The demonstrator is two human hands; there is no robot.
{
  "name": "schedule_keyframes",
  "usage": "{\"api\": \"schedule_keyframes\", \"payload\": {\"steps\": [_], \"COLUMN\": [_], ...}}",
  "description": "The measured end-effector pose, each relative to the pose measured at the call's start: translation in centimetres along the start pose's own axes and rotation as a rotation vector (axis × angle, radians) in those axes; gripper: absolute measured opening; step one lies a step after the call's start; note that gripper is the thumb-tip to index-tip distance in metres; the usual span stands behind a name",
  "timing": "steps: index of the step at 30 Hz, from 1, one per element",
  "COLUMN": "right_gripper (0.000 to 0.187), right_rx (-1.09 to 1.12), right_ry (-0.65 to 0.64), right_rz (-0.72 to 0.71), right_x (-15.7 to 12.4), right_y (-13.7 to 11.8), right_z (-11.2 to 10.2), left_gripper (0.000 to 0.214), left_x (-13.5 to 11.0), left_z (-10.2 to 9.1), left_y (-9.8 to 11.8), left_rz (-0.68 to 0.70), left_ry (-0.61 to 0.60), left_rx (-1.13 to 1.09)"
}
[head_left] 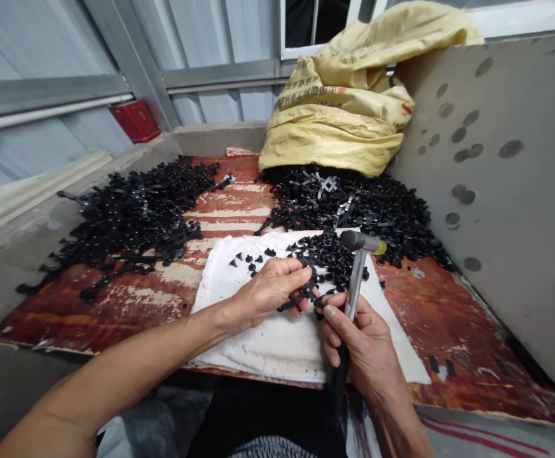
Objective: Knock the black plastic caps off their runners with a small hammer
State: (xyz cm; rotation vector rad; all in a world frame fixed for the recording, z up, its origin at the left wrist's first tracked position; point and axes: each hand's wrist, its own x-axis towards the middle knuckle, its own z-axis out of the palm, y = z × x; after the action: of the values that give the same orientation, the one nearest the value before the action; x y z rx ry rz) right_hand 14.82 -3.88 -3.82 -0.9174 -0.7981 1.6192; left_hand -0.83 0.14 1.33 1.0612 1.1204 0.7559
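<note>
My left hand (277, 286) is closed on a black jointed linkage piece (309, 289), gripped between thumb and fingers above a white cloth (262, 350). In my right hand (358, 337) is a mallet (357, 273) with a metal shaft, a dark face and a yellow face, its head pointing up. The thumb and forefinger of that hand also pinch at the near end of the linkage, where a small black part sits, partly hidden by the fingers. Small black round-headed plugs (337, 257) lie heaped on the cloth just beyond both hands.
A large pile of black linkages (138, 210) covers the table's left side. More linkages (391, 222) spill from a yellow woven sack (334, 121) at the back. A spotted grey board (510, 210) stands along the right. A red box (135, 121) rests on the back-left ledge.
</note>
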Motion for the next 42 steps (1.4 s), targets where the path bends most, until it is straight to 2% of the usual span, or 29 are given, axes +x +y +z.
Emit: {"api": "schedule_keyframes", "payload": {"steps": [2, 5, 9, 12, 16, 25, 30, 33, 37, 42], "right_gripper": [0.03, 0.027, 0.027, 0.028, 0.026, 0.022, 0.024, 0.026, 0.023, 0.02], "right_rx": [-0.002, 0.04, 0.101, 0.089, 0.06, -0.014, -0.032, -0.035, -0.054, -0.07], "right_ry": [-0.007, 0.013, 0.049, 0.053, 0.074, 0.095, 0.113, 0.12, 0.101, 0.103], "right_rz": [0.002, -0.045, -0.062, -0.036, -0.007, -0.007, -0.012, 0.002, -0.002, 0.009], "right_x": [0.0, 0.0, 0.0, -0.3, -0.5, -0.2, -0.3, -0.3, -0.2, -0.2], "right_y": [0.0, -0.2, -0.5, -0.7, -0.7, -0.5, -0.6, -0.5, -0.3, -0.1], "right_z": [-0.1, -0.3, -0.2, -0.1, -0.2, -0.5, -0.4, -0.3, -0.5, -0.9], "left_gripper": [0.035, 0.034, 0.033, 0.035, 0.041, 0.042, 0.038, 0.034, 0.026, 0.023], "left_x": [-0.3, -1.4, -3.6, -4.9, -5.3, -4.6, -4.3, -3.4, -2.3, -2.2], "left_z": [-0.7, -2.9, -6.1, -7.8, -9.4, -11.7, -12.0, -12.2, -13.0, -14.0], "left_y": [0.2, 0.6, 0.2, -0.6, -1.7, -2.4, -2.1, -1.9, -1.9, -1.9], "left_rz": [0.02, 0.035, -0.025, -0.037, -0.022, 0.03, 0.126, 0.128, 0.107, 0.093], "left_ry": [0.015, 0.049, 0.133, 0.233, 0.271, 0.306, 0.294, 0.279, 0.37, 0.471], "left_rx": [0.036, 0.123, 0.269, 0.242, 0.221, 0.21, 0.15, 0.119, 0.085, 0.07]}}
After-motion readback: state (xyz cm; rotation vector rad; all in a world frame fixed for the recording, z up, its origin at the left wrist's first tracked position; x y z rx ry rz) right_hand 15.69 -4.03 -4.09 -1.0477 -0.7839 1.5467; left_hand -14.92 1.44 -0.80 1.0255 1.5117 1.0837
